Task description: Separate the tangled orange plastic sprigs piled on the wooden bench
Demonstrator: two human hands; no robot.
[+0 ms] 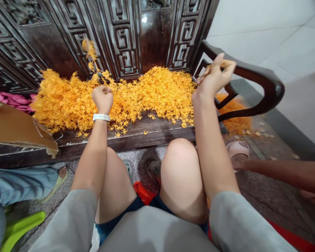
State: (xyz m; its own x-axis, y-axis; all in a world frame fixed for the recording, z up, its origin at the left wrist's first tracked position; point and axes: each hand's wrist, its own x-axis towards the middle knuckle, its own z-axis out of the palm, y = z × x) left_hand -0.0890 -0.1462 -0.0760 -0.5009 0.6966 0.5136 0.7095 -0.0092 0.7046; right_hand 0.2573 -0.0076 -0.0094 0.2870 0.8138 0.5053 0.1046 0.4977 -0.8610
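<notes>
Orange, and likely very light: a sprig of small artificial-looking blossoms (90,52), pinched low in the curled fingers of the left hand (103,99), rising blurred above a matching heap (65,99). Seems soft and springy at the tips, a little stiffer along the stem; apt to snag on neighbours, unlikely to slip. Best taken by the bare stem, away from the petals, which could pull off. Raised by the curved armrest (273,84), the right hand (210,78), with fingers folded inward; cannot tell whether gripping anything. Beneath the heap, a dark wooden desk (136,128) with stray blossoms near its front edge; behind, a carved wooden back (154,38), glossy under the light. To the left, cardboard (18,122) and pink flowers (14,99). Beyond the armrest, more orange material (236,119) low down, pale wall tiles (241,21), and a person's foot in a pink clog (237,152).
</notes>
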